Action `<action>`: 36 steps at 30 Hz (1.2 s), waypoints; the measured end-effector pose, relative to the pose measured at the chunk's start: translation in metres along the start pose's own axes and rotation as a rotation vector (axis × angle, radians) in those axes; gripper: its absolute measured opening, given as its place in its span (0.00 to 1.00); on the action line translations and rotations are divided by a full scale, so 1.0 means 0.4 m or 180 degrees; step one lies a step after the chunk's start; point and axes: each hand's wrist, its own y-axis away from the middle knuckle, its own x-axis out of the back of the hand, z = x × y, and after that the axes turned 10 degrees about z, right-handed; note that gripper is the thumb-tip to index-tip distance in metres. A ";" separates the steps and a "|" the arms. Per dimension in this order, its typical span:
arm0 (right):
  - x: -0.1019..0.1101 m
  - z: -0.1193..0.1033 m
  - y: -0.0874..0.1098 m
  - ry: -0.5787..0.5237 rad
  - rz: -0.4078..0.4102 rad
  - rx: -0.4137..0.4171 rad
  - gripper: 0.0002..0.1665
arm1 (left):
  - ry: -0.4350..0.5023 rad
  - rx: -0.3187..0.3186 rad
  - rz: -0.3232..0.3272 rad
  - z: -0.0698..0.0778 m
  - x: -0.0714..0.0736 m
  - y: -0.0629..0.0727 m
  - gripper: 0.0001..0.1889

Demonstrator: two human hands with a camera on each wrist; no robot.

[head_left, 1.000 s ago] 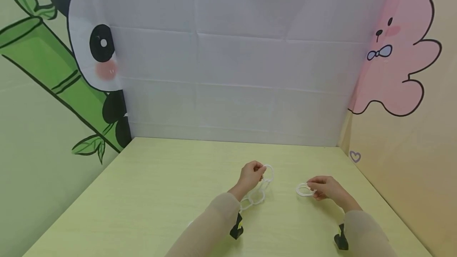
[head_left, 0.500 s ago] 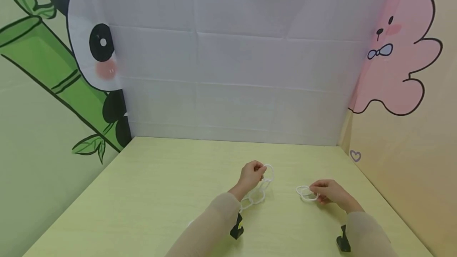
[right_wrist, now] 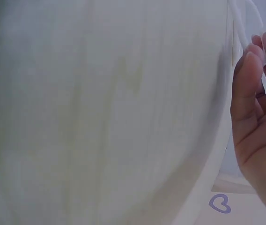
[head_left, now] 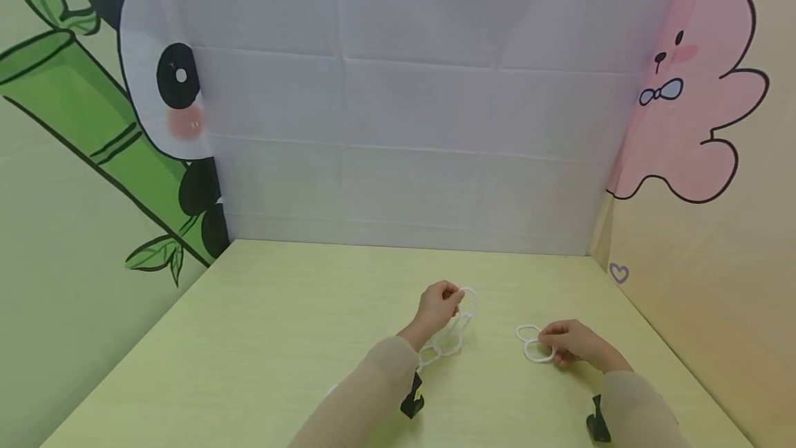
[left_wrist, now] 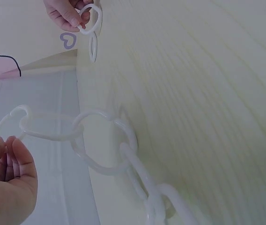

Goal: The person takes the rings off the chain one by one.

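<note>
A chain of white plastic rings [left_wrist: 142, 172] hangs from my left hand [head_left: 434, 305], which pinches its end ring between thumb and fingertips above the table. Its lower links run back toward my left forearm, partly hidden behind it in the head view. Over to the right, my right hand [head_left: 577, 343] pinches a single white ring [head_left: 538, 361] low over the table. Beside that ring and overlapping it in view is a second white ring [head_left: 519, 334]; whether the two are linked I cannot tell. Only the held ring's edge shows in the right wrist view.
The pale yellow-green table [head_left: 280, 316] meets a white cloth backdrop [head_left: 404, 102] at the back. Side walls carry a panda and a pink bear drawing. A small white bit [head_left: 332, 388] peeks out left of my left sleeve. Black devices are strapped at both wrists.
My right hand has moved slightly toward me, bringing its ring down and away from the second ring, which now shows more. My left hand and the chain have stayed still.
</note>
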 end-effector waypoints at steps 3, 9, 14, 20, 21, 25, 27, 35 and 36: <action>-0.003 0.001 0.002 0.0024 -0.0002 -0.0003 0.14 | -0.0013 0.0009 -0.0013 -0.001 0.001 0.002 0.07; -0.013 0.000 0.006 0.0135 0.0029 -0.0022 0.12 | -0.0011 0.0018 -0.0019 -0.001 0.001 0.003 0.07; -0.019 0.004 0.004 0.0273 0.0126 -0.0078 0.10 | 0.0004 0.0014 -0.0019 -0.001 0.002 0.001 0.07; -0.023 0.007 0.000 0.0371 0.0227 -0.0073 0.09 | -0.0014 0.0031 -0.0020 -0.001 0.003 0.002 0.07; -0.023 0.007 -0.001 0.0385 0.0244 -0.0073 0.08 | -0.0013 0.0033 -0.0017 0.000 0.003 0.002 0.07; -0.024 0.006 -0.003 0.0450 0.0264 -0.0062 0.06 | 0.0022 0.0046 0.0001 0.003 0.004 0.003 0.07; -0.024 0.005 -0.003 0.0488 0.0258 -0.0039 0.05 | 0.0037 0.0043 -0.0001 0.004 0.004 0.003 0.07; -0.028 0.003 -0.007 0.0592 0.0191 0.0101 0.03 | 0.0056 0.0066 -0.0006 0.002 0.002 0.001 0.06; -0.028 0.003 -0.008 0.0594 0.0189 0.0102 0.03 | 0.0067 0.0074 0.0000 0.001 0.001 0.000 0.06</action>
